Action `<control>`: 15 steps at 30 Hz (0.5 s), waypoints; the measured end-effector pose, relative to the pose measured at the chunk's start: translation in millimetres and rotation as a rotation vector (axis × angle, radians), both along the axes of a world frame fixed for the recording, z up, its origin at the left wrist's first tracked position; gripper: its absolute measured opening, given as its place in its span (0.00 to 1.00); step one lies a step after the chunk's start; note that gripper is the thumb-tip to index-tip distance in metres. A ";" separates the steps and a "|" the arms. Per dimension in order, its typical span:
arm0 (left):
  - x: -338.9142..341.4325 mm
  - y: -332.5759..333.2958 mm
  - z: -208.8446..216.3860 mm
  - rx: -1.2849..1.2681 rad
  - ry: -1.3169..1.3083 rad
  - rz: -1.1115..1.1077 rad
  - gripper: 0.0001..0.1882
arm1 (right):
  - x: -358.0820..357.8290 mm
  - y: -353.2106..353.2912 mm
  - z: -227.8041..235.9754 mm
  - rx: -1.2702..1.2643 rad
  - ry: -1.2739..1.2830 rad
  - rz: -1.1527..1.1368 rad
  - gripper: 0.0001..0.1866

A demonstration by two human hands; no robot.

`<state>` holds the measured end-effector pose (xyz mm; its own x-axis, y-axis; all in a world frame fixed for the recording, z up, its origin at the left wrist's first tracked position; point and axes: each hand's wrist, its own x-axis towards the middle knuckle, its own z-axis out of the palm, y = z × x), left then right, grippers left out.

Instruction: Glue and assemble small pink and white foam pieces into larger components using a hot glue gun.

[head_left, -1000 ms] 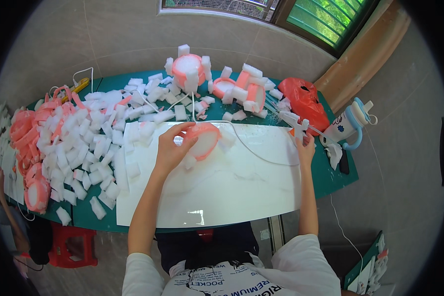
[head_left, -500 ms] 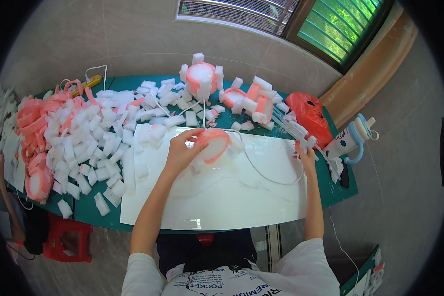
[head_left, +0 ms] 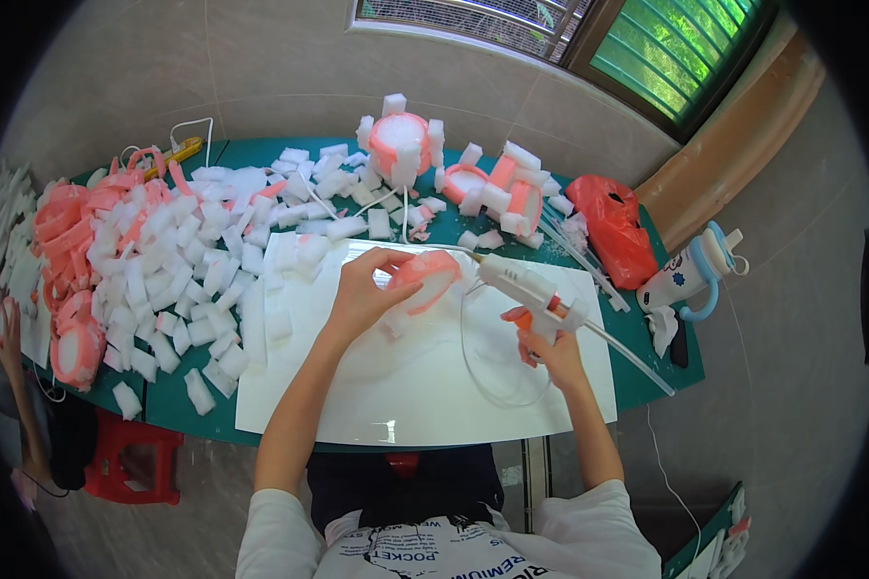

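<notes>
My left hand (head_left: 364, 292) grips a round pink piece (head_left: 429, 282) with a white middle, holding it tilted above the shiny white board (head_left: 357, 410). In my right hand (head_left: 550, 355) is a white glue gun (head_left: 523, 287) with an orange trigger. Its nozzle points left and lies close to the pink piece's upper right edge; whether they touch I cannot tell. A clear glue stick (head_left: 632, 359) sticks out of the gun's back. The gun's white cord (head_left: 473, 365) loops over the board.
White foam blocks (head_left: 179, 280) lie heaped at left beside pink pieces (head_left: 68, 241). Pink pieces with foam blocks attached (head_left: 399, 145) stand behind the board. At right are a red plastic bag (head_left: 610, 227), a bottle (head_left: 681, 272) and glue sticks (head_left: 589, 253). Another person's hand (head_left: 8, 323) shows far left.
My right hand has brought the glue gun from the board's right edge leftward to the pink piece. My left hand has tilted the piece up slightly.
</notes>
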<state>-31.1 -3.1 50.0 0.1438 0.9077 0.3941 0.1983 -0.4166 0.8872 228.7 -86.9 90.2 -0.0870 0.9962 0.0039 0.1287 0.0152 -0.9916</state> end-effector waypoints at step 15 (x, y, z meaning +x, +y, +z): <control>4.1 -2.2 -3.9 0.061 -0.018 -0.022 0.17 | -18.3 8.5 -26.4 -0.049 0.171 0.055 0.07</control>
